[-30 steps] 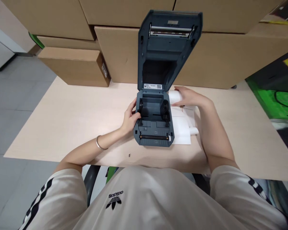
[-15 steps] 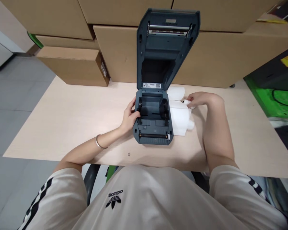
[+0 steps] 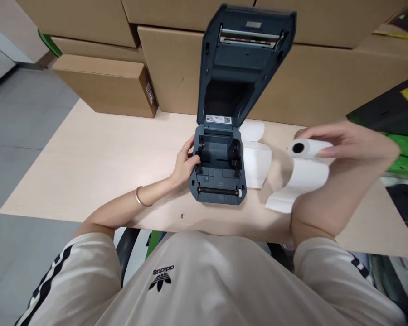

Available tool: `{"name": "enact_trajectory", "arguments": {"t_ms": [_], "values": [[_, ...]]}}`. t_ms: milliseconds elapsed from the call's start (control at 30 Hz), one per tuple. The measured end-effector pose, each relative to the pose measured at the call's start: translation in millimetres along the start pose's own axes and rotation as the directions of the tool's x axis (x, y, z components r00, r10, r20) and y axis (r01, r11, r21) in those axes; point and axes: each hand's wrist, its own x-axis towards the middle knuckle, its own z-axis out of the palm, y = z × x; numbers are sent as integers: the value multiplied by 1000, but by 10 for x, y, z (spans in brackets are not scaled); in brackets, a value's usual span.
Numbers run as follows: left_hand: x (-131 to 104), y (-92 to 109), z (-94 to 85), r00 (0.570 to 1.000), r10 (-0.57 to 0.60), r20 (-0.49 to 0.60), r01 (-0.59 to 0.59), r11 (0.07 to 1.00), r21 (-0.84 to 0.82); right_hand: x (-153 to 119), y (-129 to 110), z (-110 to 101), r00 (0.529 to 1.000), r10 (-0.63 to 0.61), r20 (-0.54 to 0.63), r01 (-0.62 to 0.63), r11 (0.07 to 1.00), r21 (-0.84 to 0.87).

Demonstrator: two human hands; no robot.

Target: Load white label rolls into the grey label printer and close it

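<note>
A dark grey label printer (image 3: pixel 219 181) stands on the table with its lid (image 3: pixel 245 63) raised and its roll compartment showing no roll. My left hand (image 3: pixel 185 165) grips the printer's left side wall, thumb over the edge and fingers outside. To the right, my right hand (image 3: pixel 340 138) holds a white paper roll (image 3: pixel 313 147) above the table, its dark core hole facing left. A loose paper strip (image 3: pixel 301 185) hangs from the roll and curls down to the left. More white paper (image 3: pixel 256 163) lies against the printer's right side.
Large cardboard boxes (image 3: pixel 173 68) line the back of the table (image 3: pixel 122 158). A smaller carton (image 3: pixel 105 88) stands at the back left. One tiny dark piece (image 3: pixel 182 216) lies near the front edge. At the far right are a black box (image 3: pixel 387 106) and something green.
My right hand has lifted the white roll and moved it right, with its strip unrolling below. My left hand stays on the printer. The view has shifted slightly.
</note>
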Motion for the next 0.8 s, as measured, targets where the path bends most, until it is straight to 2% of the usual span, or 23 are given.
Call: {"name": "enact_trajectory", "arguments": {"t_ms": [33, 67, 133, 233, 300, 367, 467, 567, 700, 800], "values": [[1, -2, -1, 1000, 1, 0, -1, 1000, -3, 97, -113, 95, 994, -39, 106, 31, 997, 75], [2, -4, -2, 1000, 1, 2, -1, 1000, -5, 209, -238, 215, 985, -75, 154, 53, 989, 137], [5, -11, -5, 1000, -1, 5, 1, 1000, -3, 446, -492, 513, 984, -113, 138, 94, 986, 135], [6, -21, -13, 1000, -5, 0, 5, 1000, 12, 741, -782, 1001, 978, -202, 58, 206, 975, -78], [5, -24, -20, 1000, -14, -1, 14, 1000, 14, 863, -871, 1269, 980, -196, 43, 200, 944, -263], [4, -24, -28, 999, -34, 0, 34, 999, 11, 933, -889, 1455, 985, -173, 12, 165, 917, -362], [7, -27, -39, 999, -45, 12, 45, 999, 13, 978, -866, 1593, 985, -168, -38, 140, 911, -387], [13, -35, -45, 999, -33, 13, 33, 999, 20, 993, -857, 1637, 986, -155, -62, 120, 916, -382], [17, -46, -44, 999, -27, 19, 27, 999, 22, 1013, -880, 1617, 990, -123, -63, 96, 938, -333], [12, -53, -41, 999, -43, 25, 42, 999, 26, 1009, -901, 1509, 991, -132, -15, 124, 960, -250]]}}
